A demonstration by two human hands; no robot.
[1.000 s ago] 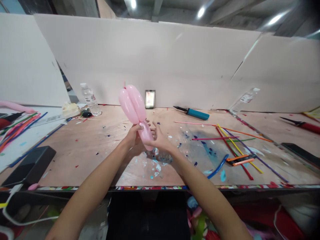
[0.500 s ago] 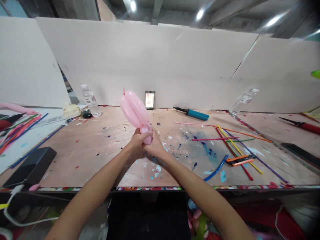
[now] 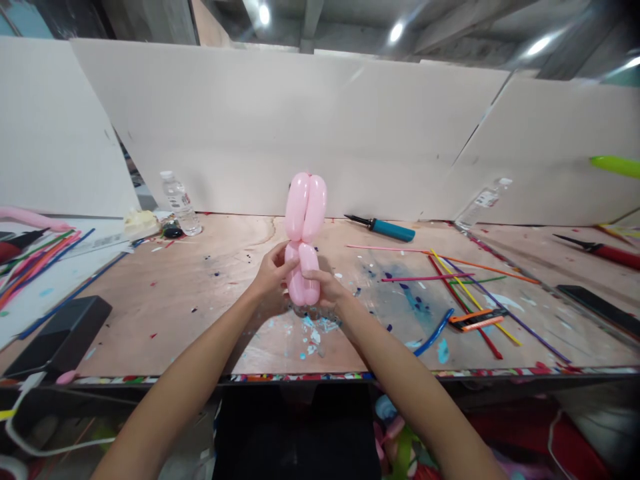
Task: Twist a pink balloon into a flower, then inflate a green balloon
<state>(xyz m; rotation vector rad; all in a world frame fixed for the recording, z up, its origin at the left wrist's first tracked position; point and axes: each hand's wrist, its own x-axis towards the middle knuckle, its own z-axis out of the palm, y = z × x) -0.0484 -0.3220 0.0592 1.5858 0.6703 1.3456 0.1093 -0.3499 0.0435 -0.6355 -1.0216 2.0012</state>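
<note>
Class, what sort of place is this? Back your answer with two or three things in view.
Probably a balloon workshop: a twisted pink balloon, an air pump lying on the table, and thin coloured strips, which look like uninflated balloons, scattered to the right.

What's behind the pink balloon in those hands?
Behind the pink balloon you can see white board and wooden table. A tiny dark edge peeks out by the balloon's upper left; the rest is covered, so I can't tell what it is.

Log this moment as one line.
left hand: holds pink balloon | right hand: holds same balloon | balloon: upright | teal pump: on table
</note>
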